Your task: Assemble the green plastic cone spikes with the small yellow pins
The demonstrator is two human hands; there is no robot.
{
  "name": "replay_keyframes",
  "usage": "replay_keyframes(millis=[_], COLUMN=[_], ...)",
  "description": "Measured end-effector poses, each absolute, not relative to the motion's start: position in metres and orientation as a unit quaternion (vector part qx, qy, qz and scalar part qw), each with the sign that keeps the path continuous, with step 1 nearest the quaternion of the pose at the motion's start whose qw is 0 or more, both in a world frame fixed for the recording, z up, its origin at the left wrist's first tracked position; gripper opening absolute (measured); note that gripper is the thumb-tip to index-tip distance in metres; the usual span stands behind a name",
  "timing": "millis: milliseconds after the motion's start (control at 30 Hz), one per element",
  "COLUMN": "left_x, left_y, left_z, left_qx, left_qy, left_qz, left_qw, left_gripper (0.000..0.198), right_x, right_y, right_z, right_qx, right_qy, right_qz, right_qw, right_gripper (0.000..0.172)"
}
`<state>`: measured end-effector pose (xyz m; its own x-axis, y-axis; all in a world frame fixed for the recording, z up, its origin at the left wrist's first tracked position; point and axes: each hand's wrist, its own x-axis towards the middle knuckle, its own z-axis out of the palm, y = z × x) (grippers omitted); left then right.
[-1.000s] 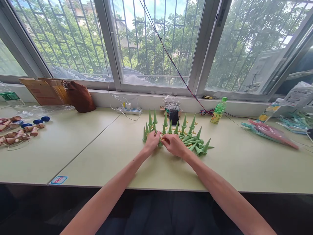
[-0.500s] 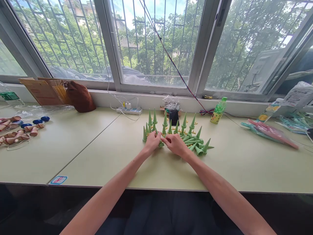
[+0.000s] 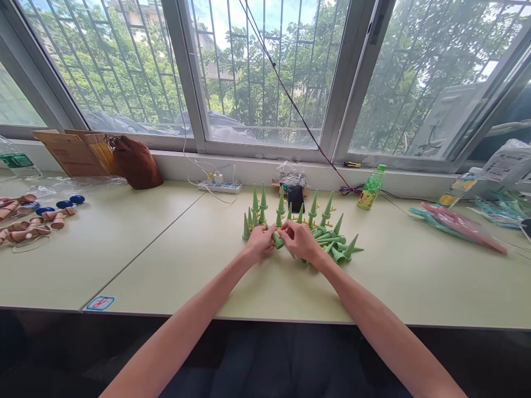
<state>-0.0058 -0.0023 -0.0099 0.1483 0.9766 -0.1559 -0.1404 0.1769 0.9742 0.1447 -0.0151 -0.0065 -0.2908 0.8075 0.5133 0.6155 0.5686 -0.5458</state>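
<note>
Left hand has its fingers closed around a green cone, tilted, its wide end facing near-right, over the middle of the table. Right hand is just right of it, fingers drawn narrow, tips close to the cone and some small yellow bits; can't tell whether they grip anything. A thin green tip shows below the right hand, too small to say whose it is. Standing cones are upright on the far side of both hands, several with yellow pieces sticking out sideways. Loose pile of cones lies just right of the right hand, mostly on their sides, overlapping. Black phone leans at the far edge behind the standing cones. Far left of that: power strip with white cables, then brown bag against cardboard. Far right: bottle with green cap, upright. Pink-and-teal packet lies right, well apart from the pile. Wooden toys with blue balls at far left.
</note>
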Motion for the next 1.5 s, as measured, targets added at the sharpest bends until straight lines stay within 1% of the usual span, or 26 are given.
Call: replay_keyframes(millis=[233, 300, 400, 567, 733, 900, 1100, 1300, 1500], left_x=[-0.0021, -0.0018, -0.0024, -0.0032, -0.0024, -0.0011, 0.0006, 0.0007, 0.0032], left_y=[-0.0019, -0.0027, -0.0032, -0.0037, -0.0060, -0.0072, -0.0097, -0.0091, -0.0076], left_z=[-0.0047, -0.0029, -0.0029, -0.0053, -0.0039, -0.0047, -0.0034, -0.0044, -0.0087], left_qx=[0.365, 0.354, 0.364, 0.394, 0.407, 0.433, 0.439, 0.437, 0.413], left_qy=[0.433, 0.424, 0.414, 0.409, 0.416, 0.434, 0.442, 0.438, 0.428], left_qz=[0.463, 0.458, 0.447, 0.435, 0.431, 0.452, 0.454, 0.455, 0.469], left_qw=[0.682, 0.697, 0.705, 0.699, 0.689, 0.648, 0.637, 0.641, 0.653], left_gripper=[0.022, 0.020, 0.022, 0.030, 0.032, 0.033, 0.029, 0.030, 0.023], right_x=[0.1491, 0.1501, 0.1513, 0.1519, 0.1519, 0.1511, 0.1499, 0.1493, 0.1500], right_y=[-0.0131, -0.0123, -0.0108, -0.0083, -0.0076, -0.0088, -0.0103, -0.0119, -0.0122], right_z=[-0.0043, -0.0044, -0.0048, -0.0062, -0.0073, -0.0069, -0.0048, -0.0035, -0.0029], right_qx=[-0.463, -0.468, -0.471, -0.473, -0.479, -0.481, -0.470, -0.455, -0.450], right_qy=[-0.779, -0.776, -0.773, -0.770, -0.769, -0.773, -0.776, -0.776, -0.776], right_qz=[0.115, 0.116, 0.114, 0.114, 0.106, 0.096, 0.088, 0.093, 0.091], right_qw=[0.407, 0.407, 0.409, 0.413, 0.409, 0.403, 0.412, 0.427, 0.433], right_gripper=[0.020, 0.022, 0.025, 0.029, 0.033, 0.035, 0.032, 0.029, 0.027])
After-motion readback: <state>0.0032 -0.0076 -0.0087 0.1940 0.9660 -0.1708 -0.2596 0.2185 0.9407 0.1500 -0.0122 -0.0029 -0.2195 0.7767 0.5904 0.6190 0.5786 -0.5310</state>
